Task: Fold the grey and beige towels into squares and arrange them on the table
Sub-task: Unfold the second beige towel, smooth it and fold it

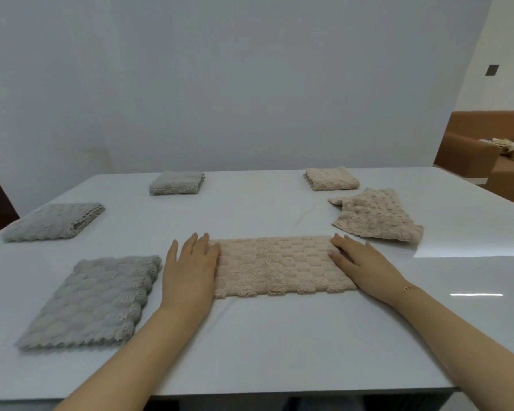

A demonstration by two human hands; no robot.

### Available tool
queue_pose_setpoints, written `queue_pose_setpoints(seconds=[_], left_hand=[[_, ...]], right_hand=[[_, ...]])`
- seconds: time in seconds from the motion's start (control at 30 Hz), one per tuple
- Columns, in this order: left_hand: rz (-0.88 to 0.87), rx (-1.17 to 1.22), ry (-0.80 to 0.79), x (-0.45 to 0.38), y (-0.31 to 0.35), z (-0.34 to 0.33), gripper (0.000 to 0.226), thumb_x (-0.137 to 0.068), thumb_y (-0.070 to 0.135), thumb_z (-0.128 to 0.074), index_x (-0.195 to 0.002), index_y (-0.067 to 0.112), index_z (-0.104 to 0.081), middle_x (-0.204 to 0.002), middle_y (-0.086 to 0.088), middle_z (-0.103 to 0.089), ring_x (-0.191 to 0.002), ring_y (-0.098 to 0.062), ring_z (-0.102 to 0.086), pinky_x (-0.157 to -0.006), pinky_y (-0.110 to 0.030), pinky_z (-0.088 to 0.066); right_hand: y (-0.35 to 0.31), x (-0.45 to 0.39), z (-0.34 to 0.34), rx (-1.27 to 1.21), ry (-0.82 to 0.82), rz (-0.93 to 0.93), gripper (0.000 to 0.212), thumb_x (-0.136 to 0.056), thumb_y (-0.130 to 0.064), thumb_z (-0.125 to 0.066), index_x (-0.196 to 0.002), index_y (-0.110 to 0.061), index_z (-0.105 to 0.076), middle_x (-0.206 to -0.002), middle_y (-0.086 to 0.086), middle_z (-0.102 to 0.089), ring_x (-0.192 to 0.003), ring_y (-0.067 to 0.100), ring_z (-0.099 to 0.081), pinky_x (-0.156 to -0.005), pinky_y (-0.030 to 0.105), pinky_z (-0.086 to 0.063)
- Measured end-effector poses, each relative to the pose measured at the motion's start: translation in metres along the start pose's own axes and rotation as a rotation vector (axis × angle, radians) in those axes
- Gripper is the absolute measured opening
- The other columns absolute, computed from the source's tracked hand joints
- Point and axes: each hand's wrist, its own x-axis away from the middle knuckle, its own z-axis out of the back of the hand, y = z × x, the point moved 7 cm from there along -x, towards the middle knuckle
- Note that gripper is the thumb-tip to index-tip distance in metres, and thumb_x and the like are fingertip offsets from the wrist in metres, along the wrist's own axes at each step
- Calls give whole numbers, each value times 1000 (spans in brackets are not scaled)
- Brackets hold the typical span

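Head view, looking down at a white table [264, 345]: a beige towel [282, 266], folded into a long strip, lies directly in front of the person near the table's front edge, its long axis running left to right; the left hand [190, 271] rests flat at the strip's left short end, fingers straight and together, fingertips just touching the cloth, gripping nothing; the right hand [365, 265] lies flat over the right short end, fingers extended on the pile, likewise gripping nothing; each hand sits at its own end, so neither is nearer overall, and the likely next fold, bringing one short end across to meet the other, could start from either side; three folded grey towels sit on the left: a near one [92, 301] just beside the left hand, a middle one [54, 222], and a far one [177, 182]; on the right, a folded beige square [331, 178] rests at the far side, and a rumpled beige towel [377, 216], not yet squared, lies just beyond the right hand, apart from the strip.
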Motion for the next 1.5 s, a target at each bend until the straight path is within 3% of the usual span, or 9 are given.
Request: queue_pose_setpoints(seconds=[0.13, 0.33, 0.67, 0.87, 0.97, 1.13, 1.27, 1.37, 1.5], left_hand=[[-187, 255, 179, -6, 43, 22, 29, -72, -2, -64, -96, 15, -69, -107, -4, -68, -97, -29, -63, -84, -41, -48], [-509, 586, -6, -6, 160, 31, 23, -88, 38, -60, -100, 19, -66, -101, 6, -60, -95, -13, -54, -78, -29, -44], [-498, 664, 64, -5, 189, 3, 21, -91, 29, -60, -84, 11, -68, -89, 1, -58, -87, -17, -50, -75, -30, -42], [-298, 859, -84, -12, 173, 0, 18, -93, 29, -56, -82, 17, -63, -84, 7, -59, -79, -4, -50, -71, -17, -37], [-127, 1161, -187, -10, 157, 4, 17, -93, 25, -57, -81, 14, -64, -71, 10, -56, -62, -2, -47, -60, -15, -36], [11, 1465, -364, 0, 144, 8, 24, -95, 18, -53, -76, 4, -56, -52, 7, -38, -41, -7, -30, -40, -18, -23], [53, 1627, -450, 6, 135, 11, 19, -85, 22, -57, -67, 16, -55, -56, 4, -46, -47, -8, -41, -42, -19, -28], [84, 1728, -521, 14, 129, 14, 16, -81, 17, -61, -67, 12, -55, -60, -1, -51, -52, -11, -47, -46, -19, -34], [178, 1897, -545, 27, 117, 18, 12, -76, 11, -62, -78, 6, -73, -80, -9, -71, -71, -15, -68, -61, -20, -55]], right_hand=[[9, 3, 11, -297, 72, -89, 41, -97, -35, -46, -136, -23, -48, -137, -6, -51, -130, 13, -42, -112, 31, -27], [21, 11, 22, -427, 84, -51, 31, -95, -20, -55, -125, -19, -60, -122, -10, -60, -104, -10, -51, -81, -5, -34], [35, 9, 26, -394, 121, -12, 25, -93, -15, -56, -115, -23, -64, -115, -14, -60, -98, -18, -48, -81, -8, -31], [31, 11, 28, -492, 74, -22, 34, -91, -5, -47, -113, -24, -64, -116, -9, -61, -86, -23, -52, -77, 0, -40], [29, 14, 27, -579, -9, -42, 52, -74, -5, -48, -113, -36, -63, -128, -7, -54, -111, -5, -53, -83, 30, -52], [18, 19, 27, -572, -90, 26, 72, -68, -2, -58, -120, -51, -54, -140, -16, -43, -123, 6, -47, -99, 35, -45], [6, 21, 28, -604, -100, 124, 64, -71, -4, -73, -120, -43, -59, -141, -27, -40, -131, -14, -30, -113, 25, -23], [-5, 24, 32, -662, -133, 174, 61, -67, -12, -72, -122, -37, -60, -141, -27, -42, -130, -11, -36, -107, 22, -30], [-17, 32, 29, -871, -255, 225, 31, -75, 5, -68, -105, 0, -66, -125, 0, -64, -117, 10, -59, -90, 20, -47]])
